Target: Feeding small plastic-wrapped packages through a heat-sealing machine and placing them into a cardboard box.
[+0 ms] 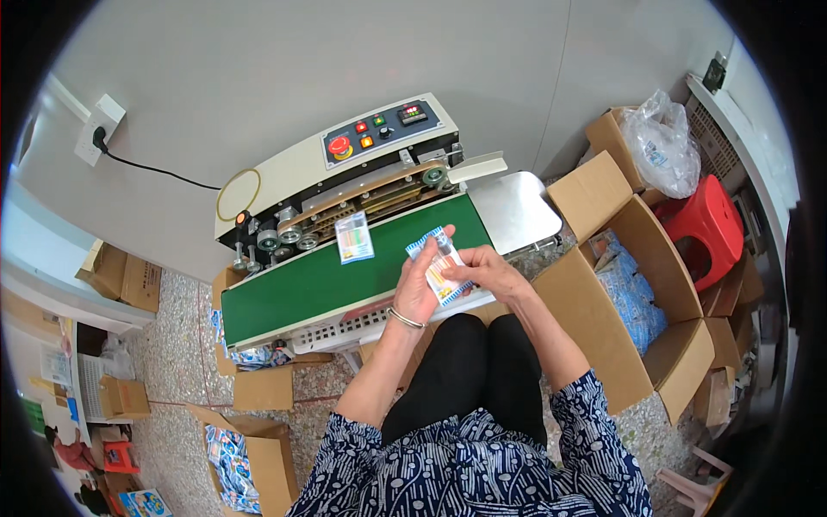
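Well, left of the left grip point(418, 284), a clear pack point(354, 238) sits askew at the far edge of the green belt point(284, 297), could jam if fed crooked | that grip and the right grip point(489, 271) pinch a blue-edged packet point(440, 272) between them; uneven thumbs might crease it | right of them, an open carton point(594, 332) could snag the sleeve point(603, 431).

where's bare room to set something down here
The green belt left of the loose packet, below the rollers, is bare; so is the silver plate at its right end. It's crowded over the belt's front edge, where left hand and right hand hold another packet, and in the right carton of blue packets.
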A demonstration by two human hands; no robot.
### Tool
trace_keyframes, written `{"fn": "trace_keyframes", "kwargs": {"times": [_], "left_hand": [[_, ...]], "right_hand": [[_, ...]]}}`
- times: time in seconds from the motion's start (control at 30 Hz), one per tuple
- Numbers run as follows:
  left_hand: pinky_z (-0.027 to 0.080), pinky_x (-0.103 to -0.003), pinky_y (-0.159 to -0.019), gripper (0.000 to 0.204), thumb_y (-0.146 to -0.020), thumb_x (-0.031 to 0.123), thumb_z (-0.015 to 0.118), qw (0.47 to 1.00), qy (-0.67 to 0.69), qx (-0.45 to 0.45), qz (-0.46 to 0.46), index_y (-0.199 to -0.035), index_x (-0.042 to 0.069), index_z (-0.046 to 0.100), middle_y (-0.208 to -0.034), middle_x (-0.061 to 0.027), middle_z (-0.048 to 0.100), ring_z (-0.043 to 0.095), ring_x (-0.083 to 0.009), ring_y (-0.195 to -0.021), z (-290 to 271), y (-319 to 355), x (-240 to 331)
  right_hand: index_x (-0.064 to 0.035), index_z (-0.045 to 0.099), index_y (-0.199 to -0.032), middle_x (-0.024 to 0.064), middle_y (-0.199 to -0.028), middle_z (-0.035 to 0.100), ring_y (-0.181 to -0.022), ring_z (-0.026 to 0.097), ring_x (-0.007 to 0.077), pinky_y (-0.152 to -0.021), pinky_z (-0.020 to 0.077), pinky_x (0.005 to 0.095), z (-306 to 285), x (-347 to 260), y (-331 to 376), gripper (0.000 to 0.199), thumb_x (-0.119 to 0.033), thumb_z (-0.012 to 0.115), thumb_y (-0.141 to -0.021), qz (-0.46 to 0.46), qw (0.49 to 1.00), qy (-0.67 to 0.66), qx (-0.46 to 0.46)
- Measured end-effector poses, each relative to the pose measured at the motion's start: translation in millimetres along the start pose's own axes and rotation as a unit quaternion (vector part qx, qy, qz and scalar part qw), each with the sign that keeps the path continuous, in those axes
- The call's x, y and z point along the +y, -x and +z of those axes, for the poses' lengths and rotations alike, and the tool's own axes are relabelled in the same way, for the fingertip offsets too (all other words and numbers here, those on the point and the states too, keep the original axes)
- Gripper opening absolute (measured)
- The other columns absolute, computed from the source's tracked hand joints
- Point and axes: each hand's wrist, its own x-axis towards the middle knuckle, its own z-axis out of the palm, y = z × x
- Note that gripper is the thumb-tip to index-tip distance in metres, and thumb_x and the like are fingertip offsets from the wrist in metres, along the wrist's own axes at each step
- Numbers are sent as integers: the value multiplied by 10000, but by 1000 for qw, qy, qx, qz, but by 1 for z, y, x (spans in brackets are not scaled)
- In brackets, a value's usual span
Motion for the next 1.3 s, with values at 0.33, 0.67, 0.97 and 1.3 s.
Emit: {"fn": "trace_keyframes", "kwargs": {"times": [0.33,0.67,0.97,1.3], "left_hand": [[337,-306,-983,368,-921,169,508,958,-283,37,11,-1265,58,437,-1259,-78,512,470,-165,-1149,-22,60,-68],[335,-417,-1002,357,-752,200,689,651,-721,-103,216,-1068,61,595,-1047,-68,614,480,-231,-1122,-27,79,-98],[331,-421,-999,360,-719,208,713,643,-723,-96,235,-1035,70,608,-1054,-68,599,507,-230,-1079,-27,81,-101],[349,-407,-967,287,-716,190,699,663,-702,-108,237,-968,74,624,-1015,-82,593,537,-251,-1010,-21,93,-126]], "right_hand": [[-53,655,-849,-1,-706,637,-516,507,34,-446,362,170,-95,-15,-43,165,-215,657,-816,-26,979,-5,201],[-38,649,-844,10,-684,628,-466,505,50,-396,351,179,-102,-24,-83,207,-228,700,-781,40,981,72,174],[-24,668,-794,55,-639,635,-436,539,91,-362,365,207,-66,-12,-111,191,-209,703,-755,15,986,91,142],[16,623,-815,199,-779,625,-785,601,357,-702,464,438,-43,18,-56,373,-348,664,-745,-93,861,361,345]]}}
